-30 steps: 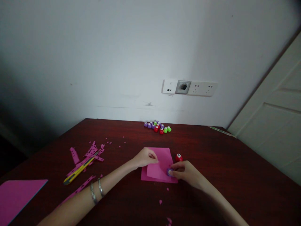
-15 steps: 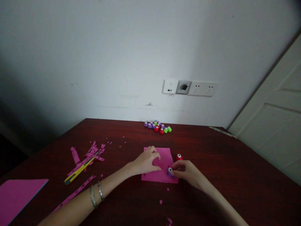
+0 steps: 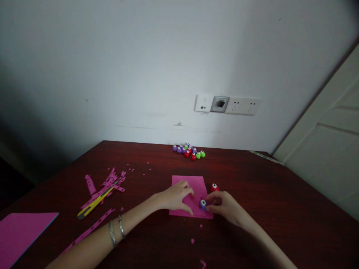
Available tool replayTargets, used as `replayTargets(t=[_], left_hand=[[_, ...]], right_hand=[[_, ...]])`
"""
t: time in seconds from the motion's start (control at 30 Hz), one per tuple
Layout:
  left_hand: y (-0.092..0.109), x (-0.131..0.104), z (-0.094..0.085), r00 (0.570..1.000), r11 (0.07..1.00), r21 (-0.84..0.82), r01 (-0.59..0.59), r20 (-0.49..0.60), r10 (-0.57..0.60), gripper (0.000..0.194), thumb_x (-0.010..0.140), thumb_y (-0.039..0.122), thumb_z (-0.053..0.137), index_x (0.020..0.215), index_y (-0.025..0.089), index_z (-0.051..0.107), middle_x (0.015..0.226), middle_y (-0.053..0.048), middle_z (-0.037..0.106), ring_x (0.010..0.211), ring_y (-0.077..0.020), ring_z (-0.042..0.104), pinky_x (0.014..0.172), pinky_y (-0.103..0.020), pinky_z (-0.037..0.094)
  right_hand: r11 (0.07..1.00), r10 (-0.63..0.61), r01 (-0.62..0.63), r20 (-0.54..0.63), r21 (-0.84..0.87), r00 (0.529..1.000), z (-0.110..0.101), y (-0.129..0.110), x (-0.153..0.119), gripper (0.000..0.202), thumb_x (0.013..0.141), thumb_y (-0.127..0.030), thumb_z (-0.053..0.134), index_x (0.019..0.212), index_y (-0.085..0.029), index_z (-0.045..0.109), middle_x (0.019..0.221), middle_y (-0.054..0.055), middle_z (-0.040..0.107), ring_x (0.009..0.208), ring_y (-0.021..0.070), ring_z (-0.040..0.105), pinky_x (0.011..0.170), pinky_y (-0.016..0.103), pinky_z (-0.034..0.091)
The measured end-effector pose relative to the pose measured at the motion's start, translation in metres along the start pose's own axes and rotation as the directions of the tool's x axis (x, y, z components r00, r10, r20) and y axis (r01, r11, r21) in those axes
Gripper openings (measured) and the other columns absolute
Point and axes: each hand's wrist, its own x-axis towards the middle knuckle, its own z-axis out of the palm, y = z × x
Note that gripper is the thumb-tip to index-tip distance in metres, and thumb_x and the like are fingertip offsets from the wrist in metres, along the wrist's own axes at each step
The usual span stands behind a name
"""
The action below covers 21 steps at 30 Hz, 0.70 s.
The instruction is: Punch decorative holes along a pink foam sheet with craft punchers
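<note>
A pink sheet of paper (image 3: 195, 185) lies on the dark red-brown table in front of me. My left hand (image 3: 178, 196) rests over its left part, fingers curved and thumb apart, with nothing held. At the sheet's lower right, my right hand (image 3: 223, 203) has thumb and fingers on a small purple craft punch (image 3: 203, 204) with a white-and-black top. Just beyond that hand stands a red craft punch (image 3: 214, 187), partly covered by the fingers.
Several purple, green and red punches (image 3: 187, 153) stand near the wall. To the left, a yellow utility knife (image 3: 97, 201) lies on punched pink scraps (image 3: 90, 184). More pink paper (image 3: 22, 235) is at the near left corner. Tiny pink cut-outs (image 3: 192, 241) dot the table.
My left hand has shifted slightly down and toward the near edge of the pink sheet. My right hand and the purple punch stay in nearly the same place.
</note>
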Motion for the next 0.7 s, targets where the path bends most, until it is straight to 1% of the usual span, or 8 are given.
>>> replayTargets(t=[0.27,0.5,0.57,0.6,0.7], left_hand=[[-0.001,0.000,0.002,1.000,1.000,-0.007,0.013,-0.006,-0.013,0.059,0.065,0.061,0.062,0.106,0.019,0.054,0.102,-0.006,0.046,0.097,-0.0225,0.044,0.083,-0.034,0.038],[0.002,0.000,-0.001,1.000,0.999,-0.035,0.025,-0.001,-0.025,0.059,0.063,0.057,0.066,0.106,0.020,0.055,0.102,-0.006,0.046,0.098,-0.0222,0.044,0.083,-0.033,0.038],[0.004,0.000,-0.003,0.999,0.998,-0.058,0.028,-0.015,-0.029,0.059,0.061,0.056,0.068,0.106,0.019,0.055,0.102,-0.006,0.046,0.097,-0.0218,0.045,0.082,-0.032,0.038],[0.006,0.000,-0.005,0.999,0.997,-0.078,0.030,-0.032,-0.033,0.058,0.061,0.056,0.068,0.104,0.019,0.056,0.101,-0.005,0.047,0.096,-0.0212,0.045,0.082,-0.032,0.038],[0.011,0.000,-0.010,0.992,0.986,-0.166,0.029,-0.120,-0.050,0.046,0.064,0.052,0.068,0.094,0.018,0.059,0.097,-0.004,0.051,0.092,-0.0187,0.048,0.080,-0.030,0.039]], right_hand=[[1.000,-0.008,0.008,-0.006,-0.003,1.000,0.000,-0.002,0.000,0.019,0.061,-0.023,0.066,0.077,-0.014,0.068,0.070,0.003,0.067,0.064,0.0158,0.059,0.058,0.024,0.044],[0.999,-0.005,0.006,0.026,-0.042,1.000,-0.002,-0.001,0.000,0.020,0.062,-0.026,0.068,0.079,-0.014,0.067,0.071,0.003,0.066,0.065,0.0145,0.059,0.058,0.023,0.045],[0.999,-0.002,0.002,0.015,-0.037,1.000,-0.003,-0.001,0.000,0.024,0.062,-0.030,0.070,0.079,-0.014,0.065,0.070,0.002,0.065,0.063,0.0138,0.058,0.053,0.022,0.044],[1.000,0.009,-0.009,0.009,-0.022,1.000,-0.004,-0.001,0.000,0.027,0.063,-0.034,0.069,0.081,-0.014,0.063,0.067,0.001,0.063,0.058,0.0127,0.057,0.048,0.021,0.043],[0.997,0.068,-0.069,0.008,0.023,0.998,-0.002,-0.001,0.001,0.034,0.069,-0.044,0.062,0.088,-0.017,0.052,0.054,-0.005,0.056,0.037,0.0077,0.047,0.031,0.017,0.032]])
